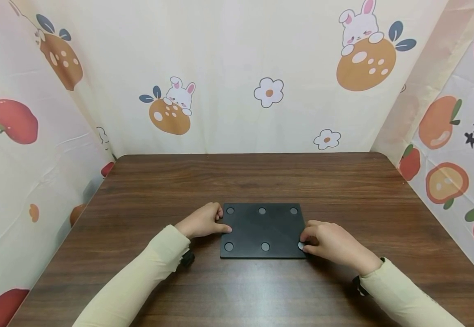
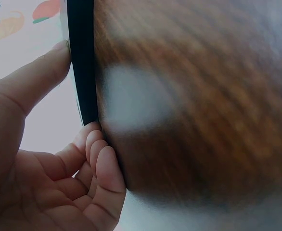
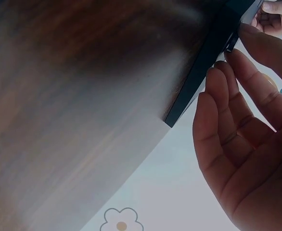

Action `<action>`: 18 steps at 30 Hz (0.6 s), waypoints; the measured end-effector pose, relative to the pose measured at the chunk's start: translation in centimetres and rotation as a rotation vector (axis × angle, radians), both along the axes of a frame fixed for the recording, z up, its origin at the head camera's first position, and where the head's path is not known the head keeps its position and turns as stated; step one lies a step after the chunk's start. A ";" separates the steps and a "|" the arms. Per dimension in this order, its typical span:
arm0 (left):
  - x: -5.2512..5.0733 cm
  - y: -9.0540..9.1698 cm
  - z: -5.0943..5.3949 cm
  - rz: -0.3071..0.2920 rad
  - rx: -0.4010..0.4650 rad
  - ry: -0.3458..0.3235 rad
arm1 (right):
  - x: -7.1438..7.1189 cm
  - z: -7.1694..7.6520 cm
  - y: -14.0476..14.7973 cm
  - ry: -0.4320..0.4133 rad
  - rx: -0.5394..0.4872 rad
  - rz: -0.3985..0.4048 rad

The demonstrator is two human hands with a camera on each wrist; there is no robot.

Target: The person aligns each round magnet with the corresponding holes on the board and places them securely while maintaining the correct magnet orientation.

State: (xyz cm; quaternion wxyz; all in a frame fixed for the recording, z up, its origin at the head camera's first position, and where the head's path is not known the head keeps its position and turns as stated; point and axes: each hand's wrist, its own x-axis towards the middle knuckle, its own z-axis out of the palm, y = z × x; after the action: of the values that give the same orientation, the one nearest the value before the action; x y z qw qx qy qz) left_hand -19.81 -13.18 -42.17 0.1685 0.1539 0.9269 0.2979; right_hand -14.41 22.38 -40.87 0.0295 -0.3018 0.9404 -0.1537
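A flat black rectangular board (image 1: 277, 227) lies on the table, with round recesses along its far and near edges. My left hand (image 1: 203, 221) holds the board's left edge. Its thumb presses the top face, and in the left wrist view the curled fingers (image 2: 109, 171) touch the side of the board (image 2: 83, 62). Over the near right corner, my right hand (image 1: 335, 241) pinches a small round silvery disc (image 1: 301, 245) between thumb and forefinger. In the right wrist view the disc appears edge-on as a thin dark piece, close against the board (image 3: 198, 77).
The brown wood-grain table (image 1: 171, 177) extends around the board on every side. Printed curtains (image 1: 228, 54) with rabbits, fruit and flowers hang behind it and at both sides. A dark band (image 1: 187, 258) circles the left wrist.
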 end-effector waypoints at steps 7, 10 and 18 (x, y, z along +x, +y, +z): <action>0.0 0.0 0.0 -0.007 -0.005 0.006 | 0.0 0.0 0.0 -0.004 -0.003 -0.005; -0.1 -0.1 0.0 -0.013 -0.001 0.018 | -0.1 0.0 0.0 -0.007 -0.003 -0.008; 0.0 0.0 0.0 -0.014 -0.002 0.019 | 0.0 0.0 0.0 0.001 0.011 -0.007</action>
State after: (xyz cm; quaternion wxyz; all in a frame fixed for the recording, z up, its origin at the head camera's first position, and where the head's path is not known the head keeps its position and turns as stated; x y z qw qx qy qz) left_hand -19.77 -13.22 -42.14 0.1619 0.1630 0.9276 0.2945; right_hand -14.44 22.33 -40.83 0.0300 -0.2987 0.9423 -0.1483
